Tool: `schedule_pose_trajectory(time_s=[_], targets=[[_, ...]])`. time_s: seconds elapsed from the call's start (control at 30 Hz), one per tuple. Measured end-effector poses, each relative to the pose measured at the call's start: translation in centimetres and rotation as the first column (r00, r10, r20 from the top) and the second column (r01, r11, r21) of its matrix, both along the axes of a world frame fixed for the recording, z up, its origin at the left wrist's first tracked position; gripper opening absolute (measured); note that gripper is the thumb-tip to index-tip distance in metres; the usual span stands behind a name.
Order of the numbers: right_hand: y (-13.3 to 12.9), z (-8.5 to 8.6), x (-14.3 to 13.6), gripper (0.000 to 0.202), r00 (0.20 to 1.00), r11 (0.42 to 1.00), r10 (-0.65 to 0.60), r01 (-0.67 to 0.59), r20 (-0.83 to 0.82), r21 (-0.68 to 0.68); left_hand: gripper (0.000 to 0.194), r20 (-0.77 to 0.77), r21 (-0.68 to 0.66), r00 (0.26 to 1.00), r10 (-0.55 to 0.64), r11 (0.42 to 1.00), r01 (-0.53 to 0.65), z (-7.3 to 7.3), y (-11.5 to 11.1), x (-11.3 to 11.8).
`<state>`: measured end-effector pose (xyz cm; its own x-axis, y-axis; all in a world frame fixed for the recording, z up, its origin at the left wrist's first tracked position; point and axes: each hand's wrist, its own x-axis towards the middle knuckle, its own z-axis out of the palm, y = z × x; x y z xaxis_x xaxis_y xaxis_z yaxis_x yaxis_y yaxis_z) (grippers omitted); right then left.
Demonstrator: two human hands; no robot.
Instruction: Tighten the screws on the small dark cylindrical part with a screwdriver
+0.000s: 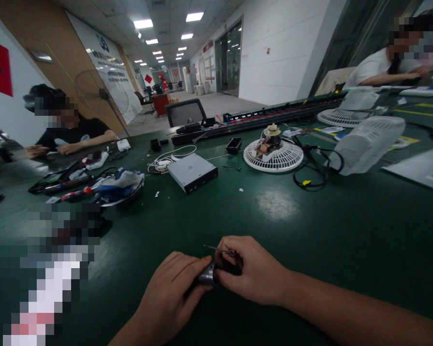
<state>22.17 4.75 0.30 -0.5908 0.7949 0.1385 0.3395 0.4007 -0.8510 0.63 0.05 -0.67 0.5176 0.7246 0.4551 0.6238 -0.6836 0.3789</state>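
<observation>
My left hand (pixel 180 283) is closed around a small silver cylindrical part (pixel 207 275), low in the middle of the head view. Facing it, my right hand (pixel 252 274) has its thumb against the dark end of that part. A thin metal rod-like tool (pixel 216 248) sticks out to the left from my right hand's curled fingers, above the cylinder. The rest of this tool is mostly hidden by the fingers, so its exact kind is unclear. Both hands are close together over the green tabletop (pixel 216 216).
Ahead lie a grey disc drive (pixel 193 170), a white cable (pixel 162 165), a small black box (pixel 234 145) and a round white fan grille with a motor (pixel 273 156). White housings (pixel 371 144) stand right. Tools and cloth (pixel 119 185) lie left. Two people sit across the table.
</observation>
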Motion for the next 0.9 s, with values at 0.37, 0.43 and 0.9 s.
schedule_pose_trajectory(time_s=[0.37, 0.43, 0.9], targets=[[1.5, 1.2, 2.4, 0.014, 0.974, 0.97, -0.106, 0.058, 0.198, 0.236, 0.032, 0.163, -0.139, 0.808, 0.566, 0.824, -0.549, -0.6, 0.9, -1.4], [1.9, 1.1, 2.7, 0.013, 0.98, 0.951, -0.066, 0.006, 0.185, 0.309, 0.031, 0.16, -0.116, 0.811, 0.563, 0.827, -0.551, -0.7, 1.0, -1.5], [1.6, 0.1, 2.2, 0.024, 0.972, 0.892, 0.038, -0.138, 0.232, 0.43, 0.032, 0.097, -0.018, 0.9, 0.425, 0.905, -0.425, -0.9, 0.8, -1.7]])
